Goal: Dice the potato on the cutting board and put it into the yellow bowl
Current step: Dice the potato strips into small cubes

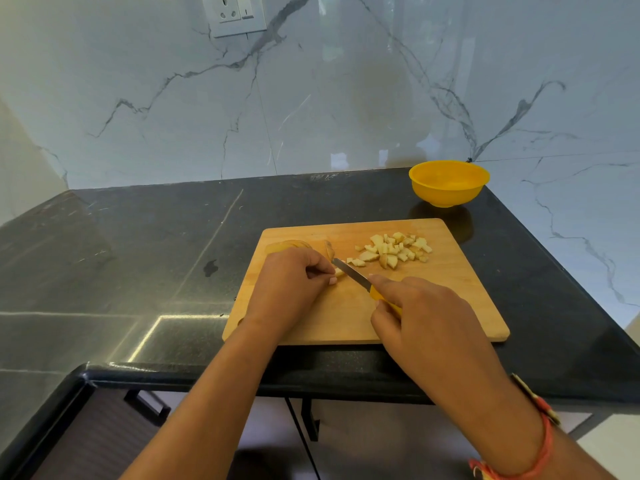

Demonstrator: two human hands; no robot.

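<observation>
A wooden cutting board lies on the black counter. A heap of diced potato sits at its far right part. Potato slices lie at the far left of the board. My left hand pinches a small strip of potato against the board with curled fingers. My right hand grips a yellow-handled knife, forefinger along its back, with the blade tip at that strip. The yellow bowl stands beyond the board's far right corner, and nothing shows inside it.
The black counter stretches left of the board and ends at a marble wall behind. A wall socket is mounted high up. Cabinet doors with dark handles lie below the counter's front edge.
</observation>
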